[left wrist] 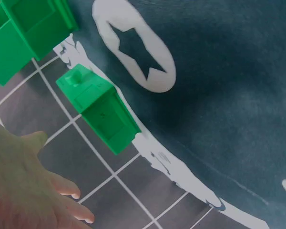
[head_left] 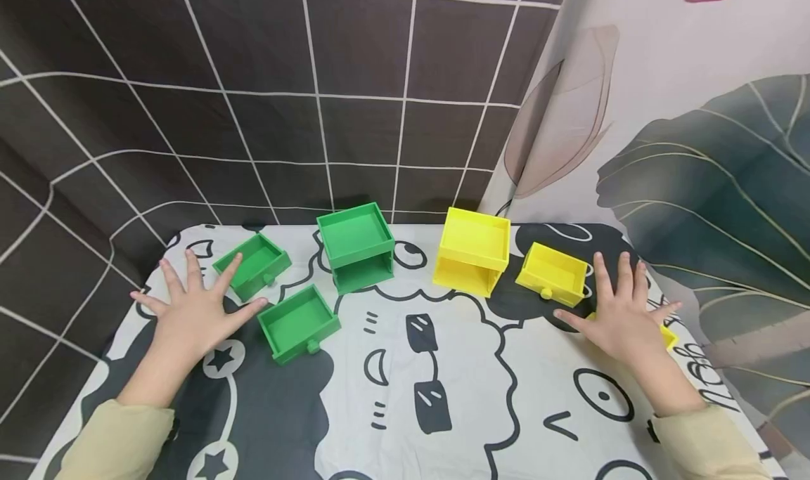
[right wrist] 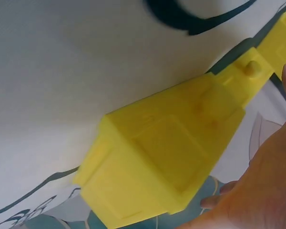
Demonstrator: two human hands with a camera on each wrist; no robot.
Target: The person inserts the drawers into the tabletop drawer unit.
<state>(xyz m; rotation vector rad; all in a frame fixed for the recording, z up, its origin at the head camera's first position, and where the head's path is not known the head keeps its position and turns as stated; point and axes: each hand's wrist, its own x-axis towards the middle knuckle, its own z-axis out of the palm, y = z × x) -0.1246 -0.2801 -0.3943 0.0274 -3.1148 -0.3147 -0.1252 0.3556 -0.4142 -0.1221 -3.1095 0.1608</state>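
Note:
My left hand is spread with straight fingers at the left, holding nothing. Beside its fingertips lie two small green drawers, one behind and one to the right, both open-topped with a round knob. My right hand, also spread and holding nothing, is over a yellow drawer, mostly hidden in the head view. That drawer shows large in the right wrist view. Another yellow drawer with a knob lies left of this hand. Whether either hand touches anything, I cannot tell.
A green cabinet frame and a yellow cabinet frame stand at the table's back edge, each with an open front slot. The cartoon-printed cloth covers the table. Behind it hangs a dark grid-patterned curtain.

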